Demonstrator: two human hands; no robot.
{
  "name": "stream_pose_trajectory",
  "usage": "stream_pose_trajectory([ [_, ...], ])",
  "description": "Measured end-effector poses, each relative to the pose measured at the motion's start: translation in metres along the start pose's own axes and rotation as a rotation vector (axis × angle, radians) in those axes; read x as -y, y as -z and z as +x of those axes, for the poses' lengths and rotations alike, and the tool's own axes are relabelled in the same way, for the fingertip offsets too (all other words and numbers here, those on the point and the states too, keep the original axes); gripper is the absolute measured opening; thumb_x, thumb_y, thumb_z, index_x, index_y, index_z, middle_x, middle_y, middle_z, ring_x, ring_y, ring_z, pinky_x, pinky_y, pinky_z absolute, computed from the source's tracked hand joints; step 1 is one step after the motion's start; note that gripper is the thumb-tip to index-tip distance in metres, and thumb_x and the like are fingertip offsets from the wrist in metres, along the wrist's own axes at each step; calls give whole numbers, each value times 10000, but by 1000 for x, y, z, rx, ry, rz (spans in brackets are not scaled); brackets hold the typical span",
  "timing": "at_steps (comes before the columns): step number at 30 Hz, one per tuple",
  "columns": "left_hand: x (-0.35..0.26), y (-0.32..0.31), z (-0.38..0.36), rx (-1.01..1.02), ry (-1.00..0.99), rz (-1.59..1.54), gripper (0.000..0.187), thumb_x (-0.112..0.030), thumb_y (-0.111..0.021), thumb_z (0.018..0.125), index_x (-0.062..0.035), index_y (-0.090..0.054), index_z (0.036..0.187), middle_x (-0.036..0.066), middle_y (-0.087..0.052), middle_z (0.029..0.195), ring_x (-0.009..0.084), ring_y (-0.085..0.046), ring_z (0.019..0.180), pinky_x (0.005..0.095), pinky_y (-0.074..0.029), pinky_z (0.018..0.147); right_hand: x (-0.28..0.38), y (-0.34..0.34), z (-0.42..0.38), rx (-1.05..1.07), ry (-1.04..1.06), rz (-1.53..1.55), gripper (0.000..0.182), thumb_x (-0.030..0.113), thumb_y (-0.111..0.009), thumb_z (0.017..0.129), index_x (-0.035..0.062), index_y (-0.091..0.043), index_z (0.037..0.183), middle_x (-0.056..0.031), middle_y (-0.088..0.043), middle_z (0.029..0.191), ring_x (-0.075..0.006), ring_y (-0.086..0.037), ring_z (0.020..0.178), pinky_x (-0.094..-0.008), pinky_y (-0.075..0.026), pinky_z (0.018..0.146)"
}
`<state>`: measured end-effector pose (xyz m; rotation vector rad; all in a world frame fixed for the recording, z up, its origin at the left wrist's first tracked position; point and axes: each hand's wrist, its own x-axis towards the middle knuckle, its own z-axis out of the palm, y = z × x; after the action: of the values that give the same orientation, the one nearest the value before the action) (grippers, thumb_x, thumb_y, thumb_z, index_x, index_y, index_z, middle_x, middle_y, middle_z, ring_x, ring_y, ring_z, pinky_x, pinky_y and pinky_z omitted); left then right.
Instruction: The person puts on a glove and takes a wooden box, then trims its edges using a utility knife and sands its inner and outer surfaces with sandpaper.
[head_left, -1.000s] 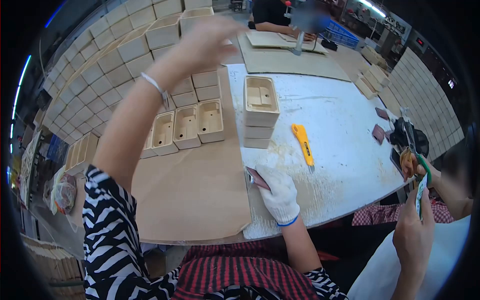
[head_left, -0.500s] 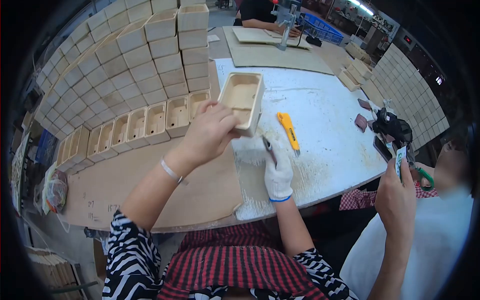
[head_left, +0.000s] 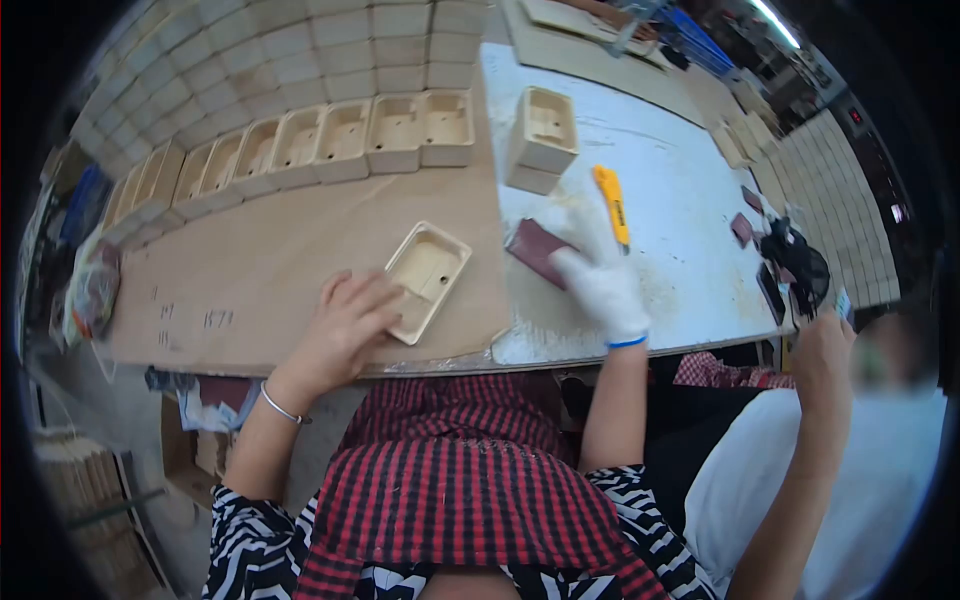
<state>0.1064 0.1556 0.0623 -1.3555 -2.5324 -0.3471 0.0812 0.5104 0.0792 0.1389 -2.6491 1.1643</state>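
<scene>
A shallow wooden box lies at an angle on the brown board, its hollow facing up. My left hand, bare with a bracelet at the wrist, is at the box's left edge. Its fingers are apart, slightly blurred, and overlap the rim. My right hand, in a white glove with a blue cuff, closes on one end of a dark red sanding pad over the white sheet. Beyond it stands another wooden box. A yellow utility knife lies close by on the right.
Stacked wooden boxes form a wall at back left, with a row of open boxes before it. Dark red scraps and a black bag lie at right. Another person's hand is at far right.
My left hand has come down and left, from holding a box above the white sheet to a box on the brown board. My right hand's pad shows more fully. The view has shifted.
</scene>
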Motion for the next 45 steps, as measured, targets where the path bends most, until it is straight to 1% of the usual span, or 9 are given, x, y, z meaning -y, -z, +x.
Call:
stream_pose_trajectory([
  [6,-33,-21,7,-450,466,-445,815,-160,-810,637,-43,-452,1360,208,-475,1314,397,-454,1266,478,-364,1064,-80,24,67,-167,-23,-585,454,156,-609,900,123,-569,1351,-227,-567,1332,-349,-589,1182,-409,-467,1001],
  [9,-36,-36,7,-466,555,-490,949,-189,-838,619,-29,-376,1432,233,-441,1345,418,-445,1264,467,-375,1063,-42,14,81,161,-546,-890,415,99,-607,854,141,-625,1267,-177,-603,1291,-355,-634,1079,-429,-507,932],
  [13,-9,-40,-8,-336,552,-526,1049,-216,-872,604,-15,-312,1467,242,-423,1360,416,-441,1266,444,-382,1071,-97,34,85,728,-117,-1095,318,256,-603,880,147,-637,1177,-135,-653,1214,-348,-629,1098,-470,-524,853],
  [18,11,-30,-16,-340,550,-608,1085,-154,-875,579,-14,-287,1479,213,-439,1342,378,-451,1268,413,-369,1097,-52,37,76,409,145,-1030,358,49,-645,743,131,-686,1089,-105,-671,1071,-358,-652,1002,-464,-517,865],
  [21,8,-35,-16,-375,618,-720,1081,-118,-866,574,-17,-286,1480,198,-450,1330,361,-456,1268,399,-363,1106,-84,40,92,237,808,-906,295,54,-657,750,123,-684,1036,-115,-661,1003,-336,-654,964,-448,-513,852],
  [28,15,-13,-13,-431,644,-1055,1077,-138,-879,581,-31,-301,1483,173,-478,1306,336,-467,1259,385,-360,1107,-107,51,92,345,529,-852,249,138,-689,774,122,-685,1023,-140,-676,970,-325,-652,943,-420,-513,845],
  [38,39,17,27,-263,279,-654,1072,-285,-918,570,-40,-373,1460,148,-521,1257,325,-504,1189,398,-405,1040,-70,37,72,148,8,-719,278,188,-618,883,23,-637,1106,-187,-661,1018,-319,-652,927,-396,-507,833],
  [40,38,15,28,-249,282,-639,1075,-300,-920,565,-42,-379,1458,148,-527,1249,324,-508,1181,399,-411,1030,-25,33,68,57,-77,-57,295,213,-616,897,23,-631,1122,-153,-663,987,-253,-652,893,-352,-508,803],
  [45,38,17,31,-242,292,-680,1044,-269,-914,571,-56,-398,1454,143,-545,1211,315,-523,1157,394,-425,1012,61,-22,38,219,223,-160,255,195,-565,939,33,-626,1127,-87,-641,922,-175,-639,833,-297,-511,750],
])
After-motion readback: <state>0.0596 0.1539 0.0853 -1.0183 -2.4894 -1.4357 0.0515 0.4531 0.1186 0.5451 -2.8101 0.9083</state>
